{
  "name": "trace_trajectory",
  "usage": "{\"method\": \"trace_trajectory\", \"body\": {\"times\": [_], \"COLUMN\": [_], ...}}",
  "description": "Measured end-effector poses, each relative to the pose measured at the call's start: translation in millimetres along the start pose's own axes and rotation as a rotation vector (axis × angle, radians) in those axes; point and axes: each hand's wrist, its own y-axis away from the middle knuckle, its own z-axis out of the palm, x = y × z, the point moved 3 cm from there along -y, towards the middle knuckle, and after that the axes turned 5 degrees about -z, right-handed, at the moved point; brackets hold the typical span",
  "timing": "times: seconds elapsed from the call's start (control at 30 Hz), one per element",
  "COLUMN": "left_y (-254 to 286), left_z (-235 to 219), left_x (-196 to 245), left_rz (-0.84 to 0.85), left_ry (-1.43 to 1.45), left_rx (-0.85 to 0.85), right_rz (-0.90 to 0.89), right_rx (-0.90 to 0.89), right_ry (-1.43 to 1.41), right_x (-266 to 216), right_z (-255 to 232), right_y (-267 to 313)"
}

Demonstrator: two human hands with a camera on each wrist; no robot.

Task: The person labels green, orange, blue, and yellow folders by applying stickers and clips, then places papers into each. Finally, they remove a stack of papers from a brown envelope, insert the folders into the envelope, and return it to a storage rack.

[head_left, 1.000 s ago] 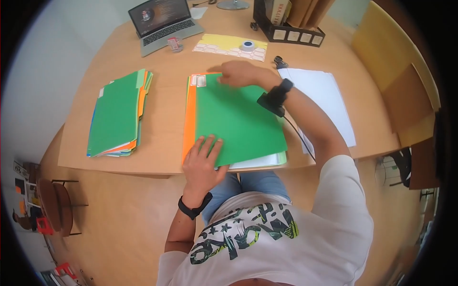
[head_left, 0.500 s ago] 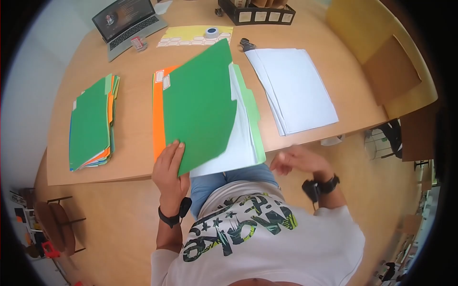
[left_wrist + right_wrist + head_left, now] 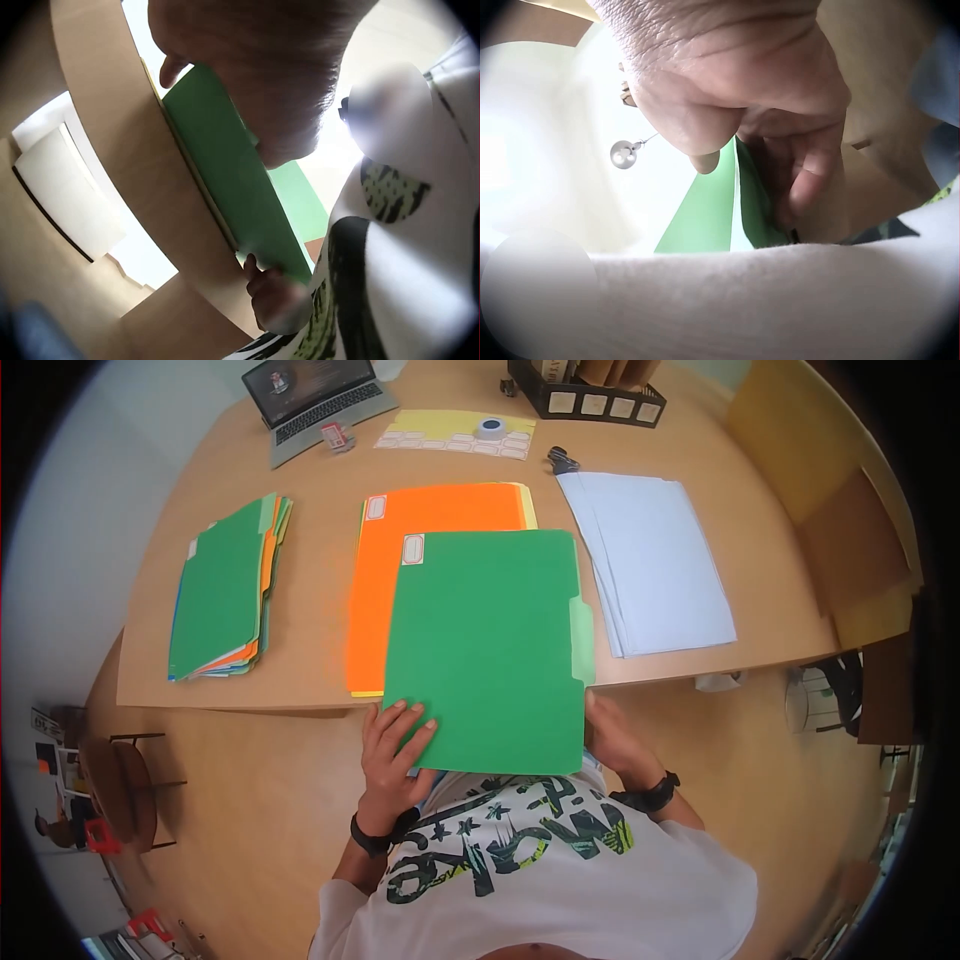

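A green file folder (image 3: 485, 650) with a white label at its upper left is held over the table's front edge, close to the person's shirt. At its lower left corner the left hand (image 3: 392, 755) grips it, fingers spread over the cover. The right hand (image 3: 618, 735) holds the lower right edge; in the right wrist view the folder (image 3: 697, 210) stands between its thumb and fingers. Partly covered by the green folder, an orange folder (image 3: 440, 510) lies on the table with a yellow one beneath it.
Left on the table is a stack of mixed folders (image 3: 225, 595); to the right lie white sheets (image 3: 655, 560) beside a black clip (image 3: 562, 459). Farther back are a laptop (image 3: 320, 410), a label sheet (image 3: 430, 432), a tape roll (image 3: 490, 428) and a black organizer (image 3: 600, 405).
The right hand went from the folder's top, down past the table's front edge, to its right side. The green folder, its cover partly lifted midway, now lies flat, drawn toward the body, uncovering the orange folder.
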Motion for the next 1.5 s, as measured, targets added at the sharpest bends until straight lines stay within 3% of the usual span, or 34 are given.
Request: {"method": "trace_trajectory", "body": {"times": [0.13,0.23,0.33,0.53,0.63,0.9,0.93,1.03,1.17,1.27,1.3,1.4,1.5], "left_y": [10,15,20,25,37,25,23,18,-11,-18,-23,-40,-43], "left_z": [2,5,6,8,17,7,5,0,-19,-29,-38,-86,-150], "left_x": [-1,-3,-8,-12,-24,-21,-23,-23,-14,-26,-34,-74,-151], "left_rz": [-0.108,-0.266,-0.393,-0.778,-0.797,-0.555,-0.536,-0.608,-0.618,-0.644,-0.631,-0.597,-0.513], "left_ry": [0.151,0.230,0.318,0.904,1.117,1.468,1.507,1.138,1.526,1.590,1.532,1.363,1.134], "left_rx": [0.100,0.181,0.200,0.148,-0.009,0.014,0.038,0.332,0.637,0.616,0.669,0.828,1.037], "right_rz": [-0.016,-0.001,-0.139,-0.220,-0.256,-0.421,-0.436,-0.685,-0.838,-0.834,-0.725,-0.715,-0.719], "right_rx": [0.011,0.029,0.018,0.034,0.069,0.064,0.069,0.039,0.017,0.038,-0.061,-0.309,-0.193], "right_ry": [-0.005,0.160,0.195,0.233,0.244,0.495,0.535,0.703,0.698,0.593,0.428,0.260,0.403], "right_x": [-1,-1,-5,-5,-5,-29,-31,-32,-51,-62,-63,-90,-84], "right_z": [3,2,7,7,4,10,12,17,54,79,88,125,117], "right_y": [-1,-2,-2,-2,-3,3,-2,-19,-46,-70,-78,-82,-88]}}
